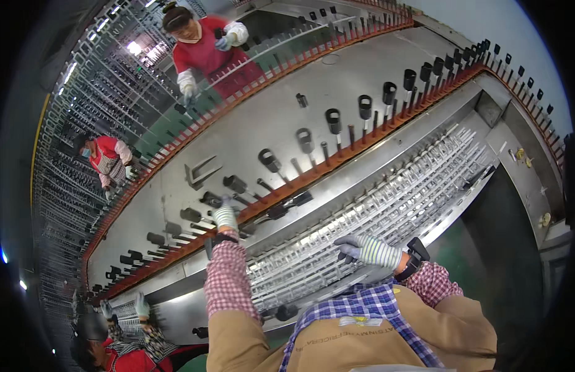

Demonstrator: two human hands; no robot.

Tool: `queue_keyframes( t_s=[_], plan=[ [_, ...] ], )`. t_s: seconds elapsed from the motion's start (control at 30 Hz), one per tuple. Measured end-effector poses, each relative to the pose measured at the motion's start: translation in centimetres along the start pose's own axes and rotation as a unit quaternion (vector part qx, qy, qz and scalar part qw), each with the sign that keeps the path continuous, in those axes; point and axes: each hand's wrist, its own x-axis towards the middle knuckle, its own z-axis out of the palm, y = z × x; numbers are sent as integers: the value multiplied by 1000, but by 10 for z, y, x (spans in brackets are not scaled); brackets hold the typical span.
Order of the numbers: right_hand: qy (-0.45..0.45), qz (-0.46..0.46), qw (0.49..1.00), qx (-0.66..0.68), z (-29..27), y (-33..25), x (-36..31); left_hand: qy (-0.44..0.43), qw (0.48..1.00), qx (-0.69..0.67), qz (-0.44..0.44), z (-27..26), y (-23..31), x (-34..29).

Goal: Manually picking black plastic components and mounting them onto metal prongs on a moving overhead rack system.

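My left hand, in a striped glove with grey fingers, reaches to the orange-brown rail. Its fingers close at a black cylindrical part in the row of upright spindles; the hand partly hides the contact. My right hand, gloved alike, is held over the metal racks, fingers curled. Something dark shows at its fingertips, too small to name. Black hollow-headed parts stand on spindles along the rail. More black parts lie along the near side of the rail, beside my left hand.
A steel table lies between two rail runs, with a bent metal bracket and a small black part on it. Co-workers in red stand across; another person works at lower left. Small yellowish pieces lie at right.
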Motion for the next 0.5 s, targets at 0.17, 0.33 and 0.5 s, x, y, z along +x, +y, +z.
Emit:
queue_keyframes(
  t_s=[0.17,0.33,0.5],
  plan=[
    [150,5,986,74,-76,5,-20,4,950,52,308,-20,84,-84],
    [192,-1,981,13,-120,16,1,-288,867,-47,403,121,105,-205],
    [345,-88,934,20,-199,18,20,-243,950,6,198,197,107,-202]
  ],
)
